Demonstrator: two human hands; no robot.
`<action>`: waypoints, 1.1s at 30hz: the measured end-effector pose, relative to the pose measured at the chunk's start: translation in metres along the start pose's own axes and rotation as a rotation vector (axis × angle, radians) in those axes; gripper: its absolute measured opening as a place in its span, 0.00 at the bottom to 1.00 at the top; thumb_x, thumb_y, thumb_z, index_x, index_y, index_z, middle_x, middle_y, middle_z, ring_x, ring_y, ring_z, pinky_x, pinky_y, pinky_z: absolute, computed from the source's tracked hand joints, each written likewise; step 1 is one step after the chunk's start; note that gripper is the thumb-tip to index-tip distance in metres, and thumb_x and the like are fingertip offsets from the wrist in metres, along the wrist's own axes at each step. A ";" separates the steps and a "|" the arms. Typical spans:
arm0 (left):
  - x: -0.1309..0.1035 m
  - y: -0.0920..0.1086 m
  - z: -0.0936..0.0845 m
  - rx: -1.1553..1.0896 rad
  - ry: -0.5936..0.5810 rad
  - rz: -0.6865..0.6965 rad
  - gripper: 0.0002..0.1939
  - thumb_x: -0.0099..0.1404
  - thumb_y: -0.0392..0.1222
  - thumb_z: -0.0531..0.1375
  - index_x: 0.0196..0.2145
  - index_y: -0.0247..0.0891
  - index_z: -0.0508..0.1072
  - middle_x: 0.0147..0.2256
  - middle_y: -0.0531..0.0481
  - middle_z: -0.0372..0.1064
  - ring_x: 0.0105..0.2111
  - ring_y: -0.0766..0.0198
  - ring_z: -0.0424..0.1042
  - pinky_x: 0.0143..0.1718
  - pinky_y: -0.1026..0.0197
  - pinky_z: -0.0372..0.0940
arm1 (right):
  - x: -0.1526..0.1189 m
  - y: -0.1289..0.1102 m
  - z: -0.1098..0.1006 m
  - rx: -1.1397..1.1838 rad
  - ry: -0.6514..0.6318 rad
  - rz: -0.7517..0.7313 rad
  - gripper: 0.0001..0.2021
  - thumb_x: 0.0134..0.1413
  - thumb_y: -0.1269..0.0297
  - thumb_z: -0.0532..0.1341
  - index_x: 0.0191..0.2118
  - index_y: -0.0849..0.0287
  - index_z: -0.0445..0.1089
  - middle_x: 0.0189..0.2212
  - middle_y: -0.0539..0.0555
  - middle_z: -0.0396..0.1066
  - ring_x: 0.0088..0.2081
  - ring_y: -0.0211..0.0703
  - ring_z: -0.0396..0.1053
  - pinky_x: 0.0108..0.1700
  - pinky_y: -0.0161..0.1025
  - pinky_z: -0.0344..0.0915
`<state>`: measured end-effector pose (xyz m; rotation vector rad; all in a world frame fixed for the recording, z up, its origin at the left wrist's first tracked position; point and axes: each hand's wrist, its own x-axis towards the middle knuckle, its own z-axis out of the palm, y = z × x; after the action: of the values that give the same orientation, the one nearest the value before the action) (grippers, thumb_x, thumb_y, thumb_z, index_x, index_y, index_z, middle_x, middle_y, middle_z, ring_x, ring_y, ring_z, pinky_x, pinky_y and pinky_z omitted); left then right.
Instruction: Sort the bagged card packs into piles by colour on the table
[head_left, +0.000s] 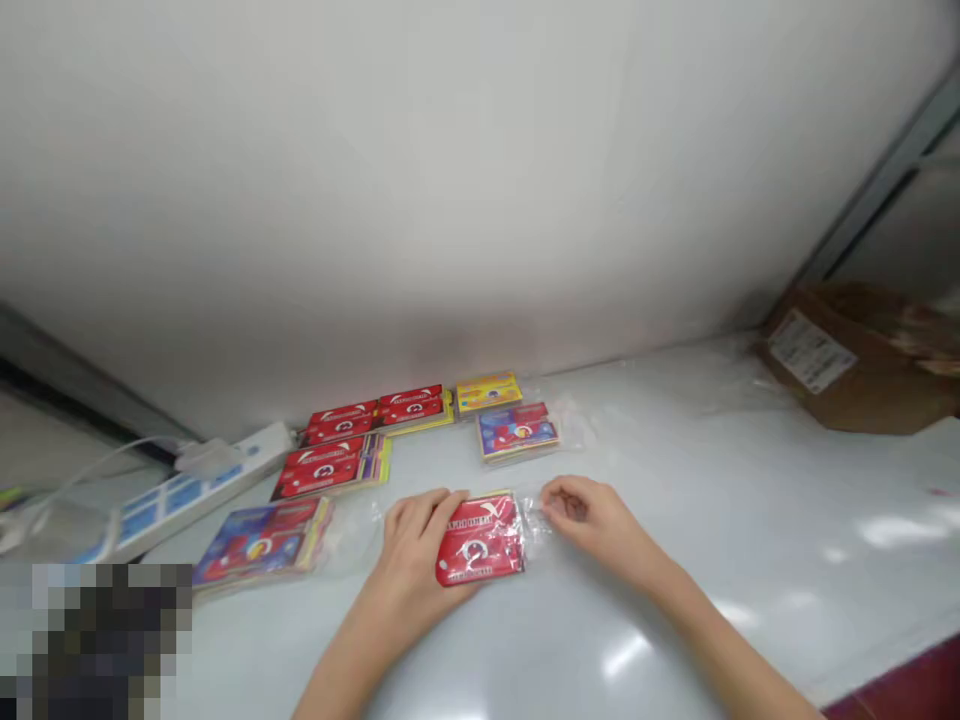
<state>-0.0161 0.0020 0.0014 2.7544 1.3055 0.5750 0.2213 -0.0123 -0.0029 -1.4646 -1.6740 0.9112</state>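
One red pack [484,548]: lower centre, gripped by left hand [414,550];
Right hand [600,522]: pinching its clear wrapper [534,520];
Box [862,375]: right edge

Left hand [420,545]: curved, back up | right hand [589,512]: curled | forearms [349,645]: converging

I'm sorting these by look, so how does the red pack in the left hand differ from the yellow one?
The red pack has a red cover; the yellow pack has a yellow one.
The left hand holds the red pack, with the right hand at its clear wrapper; the yellow pack lies untouched near the wall.
Both are flat and rectangular.
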 end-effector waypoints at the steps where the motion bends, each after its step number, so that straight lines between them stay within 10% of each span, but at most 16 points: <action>1: 0.000 0.001 0.000 -0.006 -0.001 -0.007 0.34 0.50 0.48 0.64 0.52 0.38 0.57 0.46 0.42 0.61 0.47 0.49 0.60 0.49 0.49 0.53 | 0.000 -0.001 0.000 -0.005 0.002 -0.007 0.06 0.46 0.69 0.55 0.28 0.60 0.69 0.21 0.48 0.63 0.24 0.36 0.59 0.27 0.33 0.56; 8: 0.002 0.005 -0.001 -0.068 -0.041 -0.078 0.34 0.48 0.52 0.64 0.51 0.39 0.60 0.46 0.43 0.63 0.46 0.49 0.61 0.49 0.48 0.55 | 0.000 0.003 0.007 0.194 0.033 0.075 0.06 0.45 0.65 0.59 0.32 0.59 0.68 0.23 0.49 0.68 0.25 0.37 0.66 0.29 0.34 0.63; 14: 0.001 -0.008 0.006 -0.093 -0.051 -0.148 0.32 0.47 0.51 0.64 0.49 0.42 0.60 0.46 0.45 0.65 0.45 0.50 0.63 0.47 0.49 0.57 | 0.005 0.010 0.000 0.423 0.016 0.044 0.23 0.44 0.62 0.62 0.49 0.56 0.64 0.45 0.56 0.70 0.34 0.39 0.72 0.39 0.39 0.68; 20: 0.001 -0.012 0.000 -0.123 -0.101 -0.227 0.34 0.45 0.51 0.64 0.50 0.40 0.62 0.47 0.45 0.65 0.47 0.48 0.63 0.49 0.49 0.57 | 0.014 0.045 -0.036 -0.060 0.420 0.119 0.17 0.48 0.62 0.55 0.43 0.63 0.69 0.36 0.59 0.71 0.31 0.45 0.69 0.38 0.44 0.65; 33: 0.002 -0.004 -0.013 -0.151 -0.106 -0.265 0.34 0.44 0.48 0.66 0.49 0.38 0.63 0.47 0.44 0.64 0.47 0.49 0.62 0.49 0.49 0.56 | 0.016 0.071 -0.045 -0.238 0.395 0.174 0.06 0.41 0.66 0.56 0.22 0.58 0.69 0.21 0.52 0.68 0.27 0.46 0.66 0.32 0.39 0.60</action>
<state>-0.0222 0.0042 0.0129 2.4044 1.5016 0.4792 0.2933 0.0132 -0.0412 -1.8361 -1.4102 0.4752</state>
